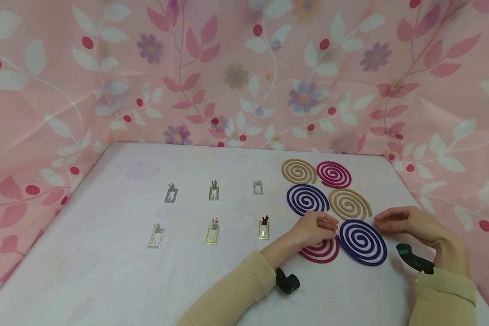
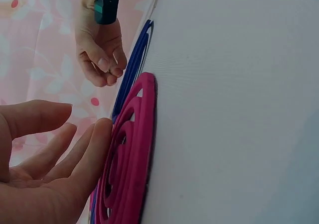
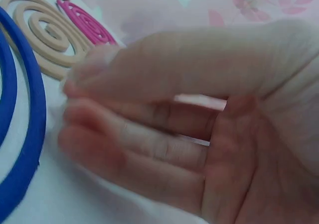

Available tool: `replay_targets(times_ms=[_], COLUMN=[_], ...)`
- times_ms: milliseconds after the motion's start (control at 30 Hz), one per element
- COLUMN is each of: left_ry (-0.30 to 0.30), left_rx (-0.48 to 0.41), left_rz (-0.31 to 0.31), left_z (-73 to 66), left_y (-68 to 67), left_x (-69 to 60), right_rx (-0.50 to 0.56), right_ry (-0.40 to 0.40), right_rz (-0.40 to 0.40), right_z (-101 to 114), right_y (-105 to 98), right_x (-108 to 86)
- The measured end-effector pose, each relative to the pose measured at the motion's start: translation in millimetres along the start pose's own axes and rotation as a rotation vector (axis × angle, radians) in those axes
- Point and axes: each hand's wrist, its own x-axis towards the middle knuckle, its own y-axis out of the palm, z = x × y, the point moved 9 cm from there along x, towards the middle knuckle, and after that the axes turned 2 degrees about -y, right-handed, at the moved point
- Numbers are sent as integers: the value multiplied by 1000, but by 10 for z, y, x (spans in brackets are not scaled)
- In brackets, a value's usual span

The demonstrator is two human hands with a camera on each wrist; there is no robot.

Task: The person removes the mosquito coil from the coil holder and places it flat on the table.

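Observation:
My left hand (image 1: 315, 230) is over the near magenta spiral (image 1: 321, 254), a flat coil lying on the white table. In the left wrist view the fingertips touch or nearly touch the magenta spiral (image 2: 134, 149), with the thumb held apart. Right of it lies a dark blue spiral (image 1: 374, 231), whose edge is close to the left fingers. Just beyond the blue spiral's right side, my right hand (image 1: 407, 222) hovers with loosely bent fingers. Nothing shows between the right thumb and fingers (image 3: 129, 144) in the right wrist view.
Behind the hands lie another blue spiral (image 1: 307, 199), two beige spirals (image 1: 298, 171) and a far magenta spiral (image 1: 334, 174). Several small metal rectangular frames with pronged tops (image 1: 213, 192) lie in two rows on the left. Floral cloth (image 1: 244, 90) surrounds the white table (image 1: 106, 271).

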Motion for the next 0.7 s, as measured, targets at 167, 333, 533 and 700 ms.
replay_targets(times_ms=[167, 333, 533, 700], left_ry=[26, 29, 49, 45], left_rx=[-22, -60, -71, -112], left_rz=[7, 3, 3, 10], left_z=[-53, -110, -152, -163], left_y=[-66, -131, -169, -214], left_x=[0, -2, -1, -12], right_rx=[-57, -67, -69, 0], right_ry=[-66, -136, -196, -275], right_rz=[-70, -91, -79, -81], right_z=[125, 290, 404, 458], right_y=[-36, -35, 3, -28], right_x=[31, 86, 123, 96])
